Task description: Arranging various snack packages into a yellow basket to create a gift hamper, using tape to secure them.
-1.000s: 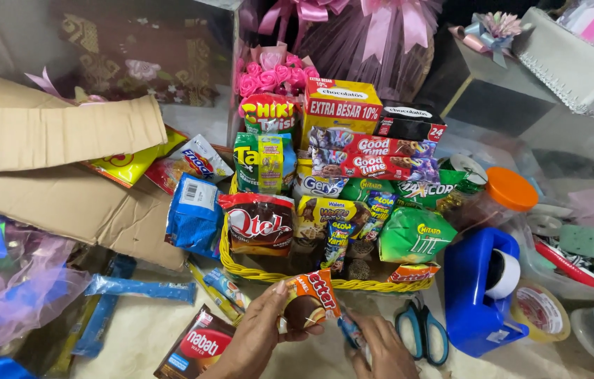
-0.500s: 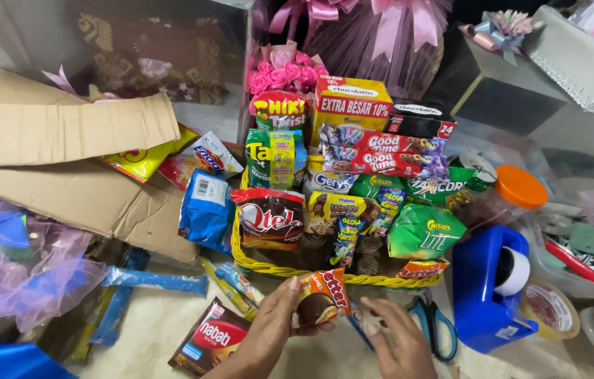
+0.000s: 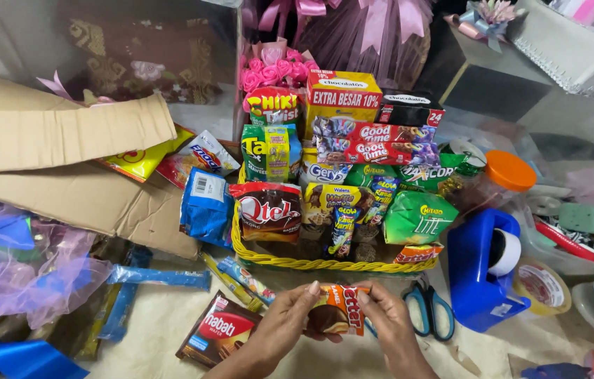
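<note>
Both my hands hold one small orange snack packet with a picture of a chocolate biscuit on it, low in the middle of the head view. My left hand grips its left end and my right hand grips its right end. Just beyond it stands a yellow woven basket packed with upright snack bags and boxes. Pink fabric roses sit at the basket's back.
Blue-handled scissors and a blue tape dispenser lie right of my hands. A red wafer pack and loose stick packets lie to the left. Folded cardboard and purple tulle fill the left side; an orange-lidded jar stands to the right.
My hands have drawn together on the orange packet and now hold it level by both ends. The view has shifted slightly; the basket has not moved.
</note>
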